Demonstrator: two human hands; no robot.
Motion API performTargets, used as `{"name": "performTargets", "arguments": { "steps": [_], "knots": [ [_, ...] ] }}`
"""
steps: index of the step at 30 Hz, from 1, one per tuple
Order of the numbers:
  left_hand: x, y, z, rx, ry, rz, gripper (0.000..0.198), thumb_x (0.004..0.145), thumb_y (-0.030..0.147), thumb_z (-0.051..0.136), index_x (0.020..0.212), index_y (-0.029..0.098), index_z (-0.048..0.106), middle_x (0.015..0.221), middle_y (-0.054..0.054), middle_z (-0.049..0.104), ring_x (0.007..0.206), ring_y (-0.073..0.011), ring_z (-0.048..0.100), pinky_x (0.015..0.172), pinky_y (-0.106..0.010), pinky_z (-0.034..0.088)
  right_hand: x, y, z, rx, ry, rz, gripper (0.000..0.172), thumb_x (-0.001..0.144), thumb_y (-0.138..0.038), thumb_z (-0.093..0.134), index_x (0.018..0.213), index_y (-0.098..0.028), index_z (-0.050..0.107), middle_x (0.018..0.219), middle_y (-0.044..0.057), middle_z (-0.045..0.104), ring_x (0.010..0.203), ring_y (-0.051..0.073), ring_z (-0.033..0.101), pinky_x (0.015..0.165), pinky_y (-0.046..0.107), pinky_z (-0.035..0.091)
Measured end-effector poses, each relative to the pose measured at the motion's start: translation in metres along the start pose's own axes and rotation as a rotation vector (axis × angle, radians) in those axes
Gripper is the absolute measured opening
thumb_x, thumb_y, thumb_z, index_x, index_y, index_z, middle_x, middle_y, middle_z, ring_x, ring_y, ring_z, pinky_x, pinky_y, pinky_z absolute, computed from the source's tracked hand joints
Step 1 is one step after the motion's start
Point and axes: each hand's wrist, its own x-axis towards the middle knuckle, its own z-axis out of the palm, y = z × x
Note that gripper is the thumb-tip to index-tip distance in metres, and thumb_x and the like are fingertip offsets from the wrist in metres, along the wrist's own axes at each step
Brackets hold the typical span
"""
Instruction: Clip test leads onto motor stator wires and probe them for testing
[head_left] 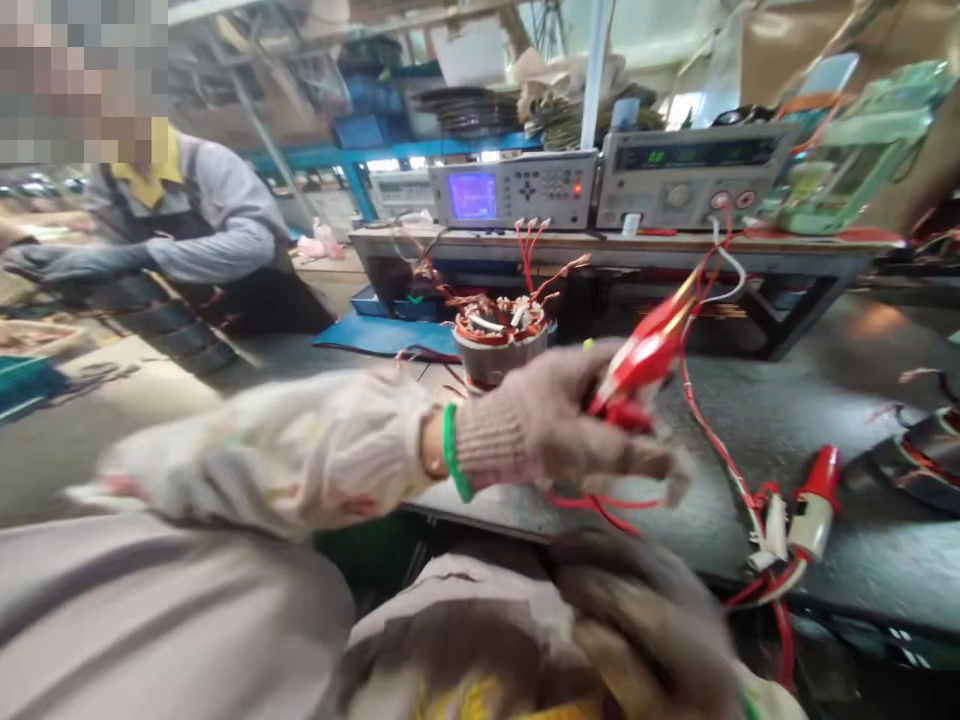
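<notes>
My left hand (555,420), in a knitted glove with a green band at the wrist, reaches across the bench and is closed on a red alligator clip (646,358) with red and white leads trailing from it. Just behind the hand stands a motor stator (496,340) with copper windings and red lead wires sticking up. My right hand (637,610) is low in front, gloved and smeared by motion, and its fingers cannot be made out. A second red clip (817,492) lies on the dark bench top (825,400) to the right.
Two test instruments (517,190) (690,170) sit on a raised shelf behind the stator. A co-worker in a grey top (210,235) leans over another table at the left. More wound parts (926,455) lie at the bench's right edge.
</notes>
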Motion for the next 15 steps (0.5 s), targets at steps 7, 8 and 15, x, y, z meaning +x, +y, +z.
{"name": "performTargets", "arguments": {
  "steps": [7,8,15],
  "knots": [
    [-0.081,-0.058,-0.008,-0.163,0.042,-0.092,0.040,0.081,0.052,0.074,0.108,0.022,0.074,0.102,-0.009,0.075,0.097,-0.0299,0.072,0.085,-0.044,0.062,0.019,-0.005,0.028,-0.009,0.124,-0.043,0.080,0.089,-0.031,0.067,0.160,-0.027,0.028,0.150,0.016,0.053,0.138,0.035,0.052,0.108,0.056,0.051],
    [-0.087,-0.059,-0.014,-0.191,0.071,-0.101,0.040,0.083,0.055,0.071,0.106,0.022,0.075,0.104,-0.010,0.075,0.102,-0.0311,0.071,0.089,-0.045,0.061,0.021,0.000,0.036,0.052,0.103,-0.006,0.070,0.092,-0.027,0.063,0.156,-0.029,0.035,0.146,0.013,0.057,0.134,0.032,0.056,0.107,0.053,0.053],
    [-0.097,-0.065,-0.041,-0.351,0.415,-0.095,0.056,0.078,0.060,0.074,0.120,0.024,0.070,0.098,-0.008,0.075,0.092,-0.0312,0.073,0.074,-0.041,0.062,0.058,-0.014,0.046,0.026,0.053,-0.124,0.046,0.086,-0.019,0.068,0.130,-0.028,0.057,0.118,0.010,0.070,0.110,0.026,0.069,0.093,0.040,0.060]
  ]
}}
